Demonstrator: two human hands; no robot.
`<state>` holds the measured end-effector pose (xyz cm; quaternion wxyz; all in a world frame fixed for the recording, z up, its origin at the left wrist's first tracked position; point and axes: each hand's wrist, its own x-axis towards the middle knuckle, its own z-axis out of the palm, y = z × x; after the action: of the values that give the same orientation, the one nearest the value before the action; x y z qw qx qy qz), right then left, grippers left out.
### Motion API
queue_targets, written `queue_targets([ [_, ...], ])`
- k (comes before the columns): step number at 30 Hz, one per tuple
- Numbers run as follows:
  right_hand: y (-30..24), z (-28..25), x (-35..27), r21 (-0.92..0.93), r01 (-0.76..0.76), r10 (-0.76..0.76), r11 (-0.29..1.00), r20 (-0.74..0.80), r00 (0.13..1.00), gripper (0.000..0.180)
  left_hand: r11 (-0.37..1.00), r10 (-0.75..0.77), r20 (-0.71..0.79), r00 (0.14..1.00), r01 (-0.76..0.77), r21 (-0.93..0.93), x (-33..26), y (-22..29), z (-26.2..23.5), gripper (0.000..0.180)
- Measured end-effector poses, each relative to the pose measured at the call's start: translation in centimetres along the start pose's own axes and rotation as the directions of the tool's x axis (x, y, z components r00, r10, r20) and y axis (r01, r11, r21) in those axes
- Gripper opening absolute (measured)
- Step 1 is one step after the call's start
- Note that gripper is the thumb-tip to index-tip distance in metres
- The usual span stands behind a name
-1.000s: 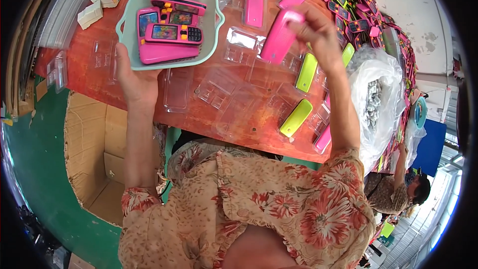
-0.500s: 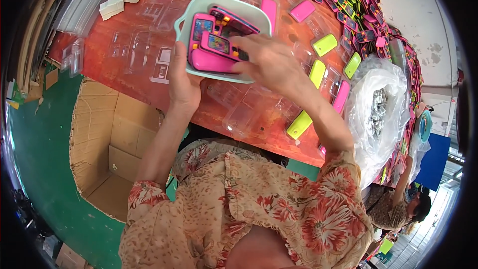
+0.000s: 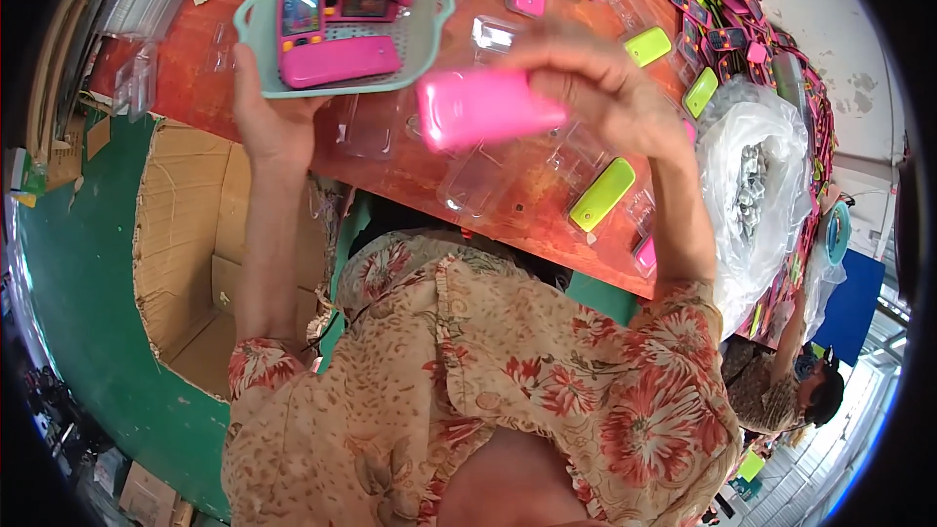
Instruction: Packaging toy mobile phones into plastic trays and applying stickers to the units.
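Our right hand pinches a pink toy while, beside it, our left hand best holds the basket level.

An open cardboard box stands on the green floor; at the far right, another person is near a flat blue board

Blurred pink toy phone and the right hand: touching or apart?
Touching. The head view shows the right hand holding the blurred pink toy phone, with fingers overlapping the phone's right-hand end.
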<state>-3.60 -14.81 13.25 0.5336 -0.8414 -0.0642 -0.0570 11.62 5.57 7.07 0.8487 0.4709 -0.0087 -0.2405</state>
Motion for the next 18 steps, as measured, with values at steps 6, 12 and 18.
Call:
queue_targets([
  [6,4.4,4.2,-3.2,-0.171,-0.139,0.186,0.975,0.299,0.936,0.02,1.0,0.03,-0.038,0.999,-0.03,-0.005,-0.5,1.1,-0.5,0.053],
  [12,5.6,5.4,-3.6,-0.488,0.057,0.037,0.871,0.182,0.983,0.017,0.998,-0.046,-0.003,0.999,0.046,-0.042,-1.5,-0.6,-1.4,0.052],
  [18,2.9,4.3,-1.4,-0.617,0.066,-0.01,0.784,0.094,0.996,0.017,0.998,-0.036,0.041,0.999,0.038,-0.056,-2.5,-1.0,-1.1,0.049],
])
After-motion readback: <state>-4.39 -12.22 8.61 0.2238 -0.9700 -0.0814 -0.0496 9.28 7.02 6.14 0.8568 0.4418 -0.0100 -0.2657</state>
